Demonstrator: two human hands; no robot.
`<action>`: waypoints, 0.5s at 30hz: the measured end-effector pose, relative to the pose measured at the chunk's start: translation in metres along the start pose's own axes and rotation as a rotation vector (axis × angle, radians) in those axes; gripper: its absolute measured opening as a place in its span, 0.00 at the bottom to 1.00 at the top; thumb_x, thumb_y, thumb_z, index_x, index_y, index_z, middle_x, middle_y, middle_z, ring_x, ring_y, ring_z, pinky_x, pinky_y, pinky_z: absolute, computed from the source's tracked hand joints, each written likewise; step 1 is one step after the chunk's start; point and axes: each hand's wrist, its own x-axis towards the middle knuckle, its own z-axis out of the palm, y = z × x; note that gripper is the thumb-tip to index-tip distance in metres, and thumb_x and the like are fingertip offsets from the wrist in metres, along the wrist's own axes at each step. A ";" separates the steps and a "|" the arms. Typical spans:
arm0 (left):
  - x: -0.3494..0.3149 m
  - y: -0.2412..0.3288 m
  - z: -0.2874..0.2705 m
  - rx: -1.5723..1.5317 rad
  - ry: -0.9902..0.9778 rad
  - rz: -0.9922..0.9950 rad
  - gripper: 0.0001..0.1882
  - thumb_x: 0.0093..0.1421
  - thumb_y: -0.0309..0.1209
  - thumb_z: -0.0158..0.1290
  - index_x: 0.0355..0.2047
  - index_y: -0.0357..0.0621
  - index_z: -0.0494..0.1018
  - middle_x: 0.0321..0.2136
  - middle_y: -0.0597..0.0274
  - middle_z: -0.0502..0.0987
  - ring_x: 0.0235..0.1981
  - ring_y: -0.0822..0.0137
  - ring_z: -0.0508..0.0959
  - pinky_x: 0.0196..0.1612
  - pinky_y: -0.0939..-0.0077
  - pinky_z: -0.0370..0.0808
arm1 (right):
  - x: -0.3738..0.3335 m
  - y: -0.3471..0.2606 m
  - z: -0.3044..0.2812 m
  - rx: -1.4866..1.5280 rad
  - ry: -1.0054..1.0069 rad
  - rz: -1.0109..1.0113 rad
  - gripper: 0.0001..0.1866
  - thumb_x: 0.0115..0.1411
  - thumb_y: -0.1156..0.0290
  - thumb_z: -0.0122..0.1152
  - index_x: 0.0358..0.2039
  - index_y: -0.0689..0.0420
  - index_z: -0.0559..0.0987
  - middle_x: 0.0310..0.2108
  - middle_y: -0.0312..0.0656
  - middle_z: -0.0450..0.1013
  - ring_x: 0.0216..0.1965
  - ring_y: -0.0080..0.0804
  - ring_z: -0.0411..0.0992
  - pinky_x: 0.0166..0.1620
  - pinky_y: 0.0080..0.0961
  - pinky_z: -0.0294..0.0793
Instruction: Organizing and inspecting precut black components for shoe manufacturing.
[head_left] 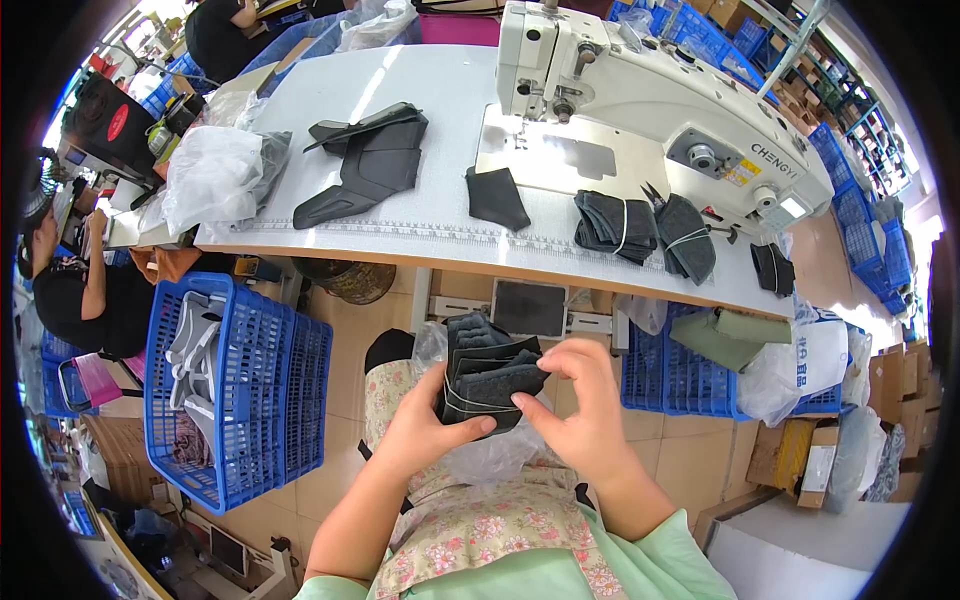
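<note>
Below the white sewing table [420, 215], a banded bundle of dark fabric pieces [488, 382] is gripped over the lap by the left hand [425, 428], while its right edge is pinched by the right hand [583, 405].

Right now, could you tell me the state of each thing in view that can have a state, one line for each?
Left hand: gripping the bundle from the left.
Right hand: pinching the bundle's right side.
Bundle of dark fabric pieces: stacked, tied with a thin band, held over the lap.
Two bundles on the table: tied, lying flat.
Blue crate: open, partly filled.
Sewing machine: nothing under its needle.
</note>
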 end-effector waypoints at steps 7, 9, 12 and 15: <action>0.001 -0.006 0.003 -0.025 0.048 0.070 0.37 0.42 0.25 0.66 0.52 0.32 0.61 0.44 0.55 0.72 0.45 0.70 0.72 0.49 0.76 0.69 | -0.005 0.001 0.005 0.091 0.025 -0.057 0.16 0.40 0.81 0.66 0.31 0.56 0.73 0.28 0.39 0.70 0.29 0.39 0.69 0.30 0.29 0.69; 0.000 -0.006 0.003 -0.018 0.060 0.084 0.37 0.42 0.25 0.66 0.52 0.32 0.61 0.44 0.55 0.72 0.45 0.70 0.72 0.49 0.76 0.69 | -0.004 0.001 0.003 0.081 0.015 -0.114 0.16 0.38 0.82 0.66 0.29 0.55 0.74 0.27 0.38 0.70 0.28 0.38 0.69 0.30 0.29 0.68; -0.001 -0.003 0.004 0.019 0.065 0.106 0.37 0.42 0.25 0.66 0.51 0.32 0.61 0.44 0.56 0.72 0.46 0.70 0.72 0.50 0.76 0.69 | -0.006 0.006 -0.001 0.069 0.014 -0.267 0.15 0.34 0.82 0.65 0.26 0.54 0.75 0.26 0.36 0.70 0.27 0.36 0.69 0.28 0.27 0.68; 0.001 -0.001 0.006 0.002 0.068 0.150 0.36 0.41 0.23 0.66 0.51 0.33 0.62 0.44 0.57 0.72 0.46 0.70 0.72 0.50 0.75 0.69 | -0.010 0.006 -0.001 0.059 0.042 -0.413 0.15 0.33 0.81 0.65 0.26 0.53 0.77 0.26 0.34 0.69 0.26 0.34 0.68 0.27 0.26 0.68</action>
